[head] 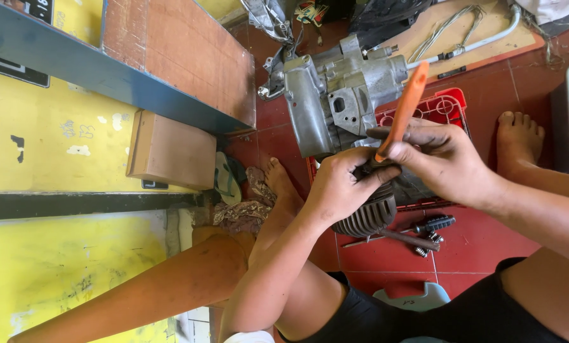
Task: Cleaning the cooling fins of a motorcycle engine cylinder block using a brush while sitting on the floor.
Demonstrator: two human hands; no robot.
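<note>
My left hand [341,185] grips the top of a dark finned engine cylinder [368,216] held above my lap. My right hand [440,159] is closed around a screwdriver with an orange handle [404,109]; its tip points down into the cylinder top and is hidden between my hands. Just beyond the hands sits a grey metal engine case [335,95] resting on a red plastic crate [446,107].
Loose tools, a dark-handled screwdriver [434,223] and small springs [422,251], lie on the red tiled floor [488,244]. My bare feet [518,141] flank the crate. A yellow wall [56,146], a blue shelf edge [107,76] and a brown box [172,151] stand at left. Cables [462,35] lie behind.
</note>
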